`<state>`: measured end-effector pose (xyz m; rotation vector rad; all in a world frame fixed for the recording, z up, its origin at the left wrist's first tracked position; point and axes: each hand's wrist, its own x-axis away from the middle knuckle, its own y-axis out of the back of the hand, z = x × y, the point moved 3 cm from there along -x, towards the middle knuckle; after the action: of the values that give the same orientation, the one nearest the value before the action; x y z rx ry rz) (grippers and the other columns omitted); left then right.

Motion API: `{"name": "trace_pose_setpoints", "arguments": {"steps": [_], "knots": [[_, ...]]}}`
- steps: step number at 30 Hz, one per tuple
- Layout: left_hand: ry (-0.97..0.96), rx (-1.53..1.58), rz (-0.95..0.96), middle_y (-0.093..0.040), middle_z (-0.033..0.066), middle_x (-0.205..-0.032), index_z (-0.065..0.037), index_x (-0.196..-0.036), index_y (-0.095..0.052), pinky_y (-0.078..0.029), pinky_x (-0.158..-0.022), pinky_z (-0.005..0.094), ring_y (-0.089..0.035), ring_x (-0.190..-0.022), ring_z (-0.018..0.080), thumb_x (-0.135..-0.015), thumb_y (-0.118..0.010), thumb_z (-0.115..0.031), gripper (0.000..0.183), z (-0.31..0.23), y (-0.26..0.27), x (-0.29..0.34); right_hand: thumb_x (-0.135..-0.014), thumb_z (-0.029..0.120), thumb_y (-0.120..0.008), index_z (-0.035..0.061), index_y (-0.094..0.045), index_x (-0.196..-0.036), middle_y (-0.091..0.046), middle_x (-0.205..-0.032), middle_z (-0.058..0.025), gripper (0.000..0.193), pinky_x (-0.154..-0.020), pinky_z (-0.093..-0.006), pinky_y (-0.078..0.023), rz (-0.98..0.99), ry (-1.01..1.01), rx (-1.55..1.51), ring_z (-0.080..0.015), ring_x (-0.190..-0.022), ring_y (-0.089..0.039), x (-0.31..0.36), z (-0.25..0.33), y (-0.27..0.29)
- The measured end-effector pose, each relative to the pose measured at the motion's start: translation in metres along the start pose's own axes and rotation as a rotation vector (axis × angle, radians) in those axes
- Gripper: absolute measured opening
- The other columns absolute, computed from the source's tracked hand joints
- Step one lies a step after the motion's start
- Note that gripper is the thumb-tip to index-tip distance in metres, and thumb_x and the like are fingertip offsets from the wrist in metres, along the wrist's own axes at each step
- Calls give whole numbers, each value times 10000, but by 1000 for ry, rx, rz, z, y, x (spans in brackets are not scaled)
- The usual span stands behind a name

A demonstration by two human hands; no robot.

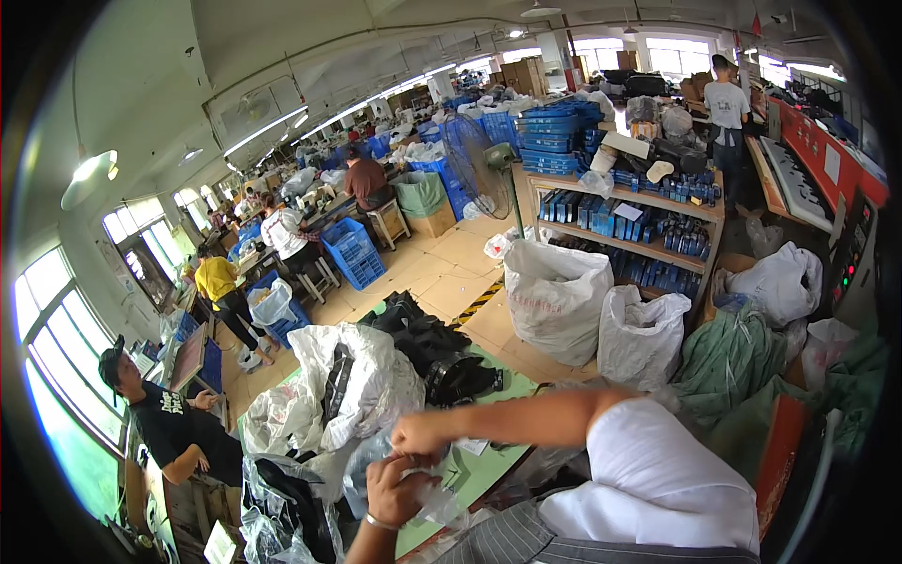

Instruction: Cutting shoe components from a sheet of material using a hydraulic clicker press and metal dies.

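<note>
The clear bag (359, 467) is at my two hands, over the green table (483, 470). Most of its film spreads to the left, just beside my left hand (393, 489), so this one is nearer. It is crumpled; I cannot tell its long axis. My left fingers are curled and grasp the film; my right hand (422, 431), closed as a fist, grasps it slightly farther from my body. Beyond is the white sack (383, 371), then black goods (423, 343).
</note>
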<state>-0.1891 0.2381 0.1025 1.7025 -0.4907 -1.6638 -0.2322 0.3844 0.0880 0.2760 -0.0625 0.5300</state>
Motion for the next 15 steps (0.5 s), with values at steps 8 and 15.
{"name": "trace_pose_setpoints", "arguments": {"steps": [8, 15], "knots": [[993, 693, -445, -596, 118, -908, -24, -762, -545, -434, -771, 306, -556, -846, 191, -840, -647, -261, 269, -3, -47, 70, -904, 251, -579, -2, -612, -907, -626, -746, -53, 255, -589, -250, -509, -372, 31, -705, -115, -653, -612, 35, -68, -35], [793, 674, -71, -634, 83, -872, 2, -924, -584, -463, -706, 290, -587, -798, 164, -815, -653, -99, 164, -20, -26, 71, -889, 224, -599, 4, -649, -872, -650, -752, -47, 225, -605, -241, -478, -499, 205, -153, -100, -643, -601, 60, -62, -44]]}}
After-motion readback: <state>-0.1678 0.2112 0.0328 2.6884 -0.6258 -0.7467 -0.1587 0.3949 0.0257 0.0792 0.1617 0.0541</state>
